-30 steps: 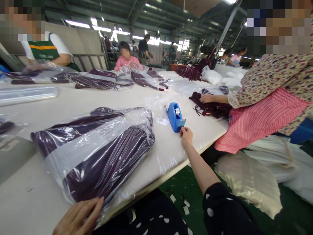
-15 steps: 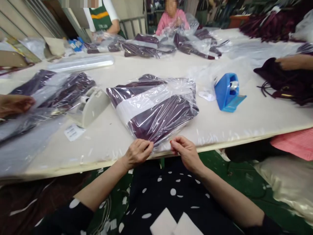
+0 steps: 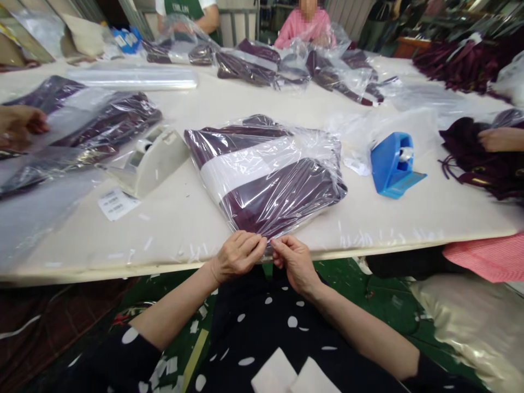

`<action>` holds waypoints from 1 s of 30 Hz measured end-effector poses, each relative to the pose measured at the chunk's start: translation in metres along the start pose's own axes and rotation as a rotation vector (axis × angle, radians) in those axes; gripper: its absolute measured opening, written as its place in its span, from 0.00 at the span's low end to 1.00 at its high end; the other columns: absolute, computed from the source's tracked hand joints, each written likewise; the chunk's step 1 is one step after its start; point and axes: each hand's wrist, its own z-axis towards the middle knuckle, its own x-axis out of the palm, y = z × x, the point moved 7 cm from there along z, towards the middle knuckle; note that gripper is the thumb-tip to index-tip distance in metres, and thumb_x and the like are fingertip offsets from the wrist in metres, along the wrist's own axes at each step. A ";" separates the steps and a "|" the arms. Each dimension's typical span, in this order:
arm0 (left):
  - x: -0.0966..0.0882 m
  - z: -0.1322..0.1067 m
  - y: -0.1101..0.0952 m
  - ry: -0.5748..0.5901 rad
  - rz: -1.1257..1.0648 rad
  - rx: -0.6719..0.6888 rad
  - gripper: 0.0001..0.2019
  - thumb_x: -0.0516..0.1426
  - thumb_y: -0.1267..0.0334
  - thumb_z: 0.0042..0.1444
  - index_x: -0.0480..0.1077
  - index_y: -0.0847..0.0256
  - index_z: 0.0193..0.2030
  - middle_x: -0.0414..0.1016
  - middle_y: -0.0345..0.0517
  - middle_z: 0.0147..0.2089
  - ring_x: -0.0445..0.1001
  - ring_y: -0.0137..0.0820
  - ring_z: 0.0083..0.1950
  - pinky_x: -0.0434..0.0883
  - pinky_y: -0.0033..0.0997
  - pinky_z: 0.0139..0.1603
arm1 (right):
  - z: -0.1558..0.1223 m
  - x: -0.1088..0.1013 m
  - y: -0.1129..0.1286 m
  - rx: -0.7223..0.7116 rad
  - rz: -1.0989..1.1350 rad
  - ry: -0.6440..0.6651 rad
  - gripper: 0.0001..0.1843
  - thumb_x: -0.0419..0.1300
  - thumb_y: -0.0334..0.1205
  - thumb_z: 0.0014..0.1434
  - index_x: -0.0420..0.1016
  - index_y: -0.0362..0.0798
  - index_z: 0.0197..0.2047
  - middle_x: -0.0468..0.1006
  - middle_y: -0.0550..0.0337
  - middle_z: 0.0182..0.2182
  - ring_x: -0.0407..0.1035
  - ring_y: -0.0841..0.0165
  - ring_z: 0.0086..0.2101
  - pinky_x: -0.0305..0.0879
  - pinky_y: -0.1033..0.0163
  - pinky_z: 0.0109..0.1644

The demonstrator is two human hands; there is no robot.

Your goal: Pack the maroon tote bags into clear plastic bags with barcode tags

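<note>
While the hands [image 3: 240, 254] meet at the bag [image 3: 282, 183], label [image 3: 117, 203] print blurs.

Between the bagged maroon item [image 3: 262, 174] and the blue tape dispenser [image 3: 391, 164], the person's right hand [image 3: 295, 262] has a bare strip of table [image 3: 356, 207] to pass along, a white slip [image 3: 357, 165] narrowing its far end. The pale dispenser [image 3: 158, 158] crowds the bag's other side, leaving the left hand [image 3: 239, 254] a slim gap (it widens towards the front edge). Beyond the bag, open tabletop reaches the far row of bagged goods [image 3: 245, 63], which blocks the way across.
</note>
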 end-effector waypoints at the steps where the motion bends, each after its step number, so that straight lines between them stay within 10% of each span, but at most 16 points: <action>1: 0.000 0.000 0.000 -0.010 -0.002 -0.001 0.12 0.51 0.72 0.55 0.67 0.70 0.46 0.75 0.54 0.37 0.72 0.36 0.38 0.71 0.36 0.36 | 0.000 0.000 0.000 0.010 -0.001 -0.011 0.20 0.68 0.50 0.42 0.66 0.45 0.23 0.68 0.68 0.16 0.58 0.79 0.17 0.49 0.71 0.21; 30: -0.001 0.004 -0.008 -0.027 0.060 0.112 0.05 0.49 0.71 0.58 0.66 0.65 0.37 0.75 0.54 0.34 0.73 0.34 0.36 0.69 0.35 0.37 | 0.018 0.007 0.003 0.400 -0.335 -0.142 0.17 0.63 0.43 0.46 0.61 0.46 0.16 0.60 0.67 0.07 0.51 0.78 0.09 0.41 0.72 0.09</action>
